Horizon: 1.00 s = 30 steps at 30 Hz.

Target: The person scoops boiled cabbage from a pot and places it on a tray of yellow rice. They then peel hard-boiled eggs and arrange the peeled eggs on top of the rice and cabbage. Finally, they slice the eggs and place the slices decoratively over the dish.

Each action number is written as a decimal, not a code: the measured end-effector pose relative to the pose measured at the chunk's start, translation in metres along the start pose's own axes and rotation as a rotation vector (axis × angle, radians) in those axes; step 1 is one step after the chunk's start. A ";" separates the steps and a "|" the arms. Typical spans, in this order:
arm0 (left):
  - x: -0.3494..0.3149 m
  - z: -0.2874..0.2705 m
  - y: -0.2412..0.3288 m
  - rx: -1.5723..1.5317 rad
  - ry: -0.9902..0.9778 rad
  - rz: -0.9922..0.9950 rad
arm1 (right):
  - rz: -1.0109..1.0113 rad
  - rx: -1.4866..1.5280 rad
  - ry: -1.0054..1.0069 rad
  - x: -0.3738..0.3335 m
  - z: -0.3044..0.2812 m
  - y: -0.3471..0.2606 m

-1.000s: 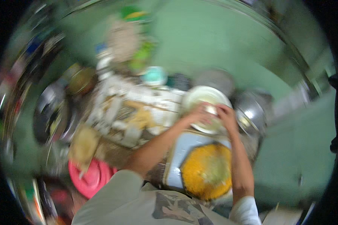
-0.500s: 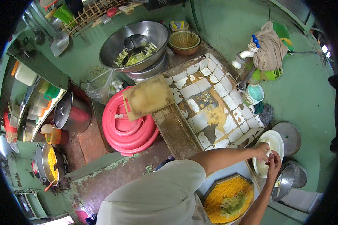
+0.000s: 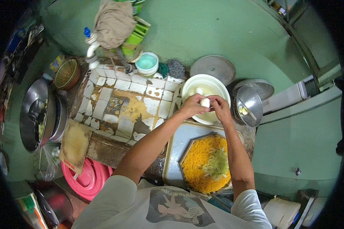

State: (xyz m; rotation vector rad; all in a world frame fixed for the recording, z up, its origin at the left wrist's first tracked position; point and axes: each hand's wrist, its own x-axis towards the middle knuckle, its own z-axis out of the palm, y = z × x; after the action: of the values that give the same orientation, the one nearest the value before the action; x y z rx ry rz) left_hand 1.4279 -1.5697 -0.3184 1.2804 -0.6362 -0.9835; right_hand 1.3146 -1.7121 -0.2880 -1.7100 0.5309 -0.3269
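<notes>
A smooth white egg [image 3: 205, 102] is held between my two hands, over the near half of a white bowl [image 3: 186, 84]. My left hand [image 3: 192, 106] pinches the egg from its left side. From the other side, the fingers of my right hand [image 3: 220, 107] close on it. Cloudy liquid and more pale, rounded things lie in the bowl, partly behind my fingers. Close below my forearms, a many-sided tray of orange noodles [image 3: 197, 164] carries a heap of shredded pale-green vegetable [image 3: 216, 162]. A blue-white tray [image 3: 174, 152] lies beneath it.
Right of the bowl stands a metal strainer [image 3: 249, 105], and a round metal lid [image 3: 214, 68] leans behind. To the left is a worn tiled basin [image 3: 137, 88] with a tap [image 3: 91, 51]. Farther left are a cutting board [image 3: 75, 143], a pink lid [image 3: 88, 179] and a large metal wok [image 3: 28, 114].
My view has swung to the right, so the bowl and noodle tray now sit nearer the middle. Both hands stay together on the egg over the bowl.
</notes>
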 end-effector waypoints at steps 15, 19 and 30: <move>0.011 0.002 0.015 0.041 -0.071 -0.149 | -0.080 -0.042 0.023 0.001 -0.017 -0.002; 0.007 0.002 0.025 -0.053 -0.117 -0.155 | -0.123 -0.016 0.075 0.000 -0.019 -0.004; 0.018 0.022 0.025 0.051 0.138 -0.020 | -0.207 -0.074 0.133 -0.007 -0.006 -0.017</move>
State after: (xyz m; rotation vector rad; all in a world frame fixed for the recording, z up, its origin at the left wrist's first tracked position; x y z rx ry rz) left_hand 1.4233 -1.5966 -0.2917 1.3893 -0.5457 -0.8916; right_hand 1.3086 -1.7110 -0.2701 -1.8282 0.4679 -0.5789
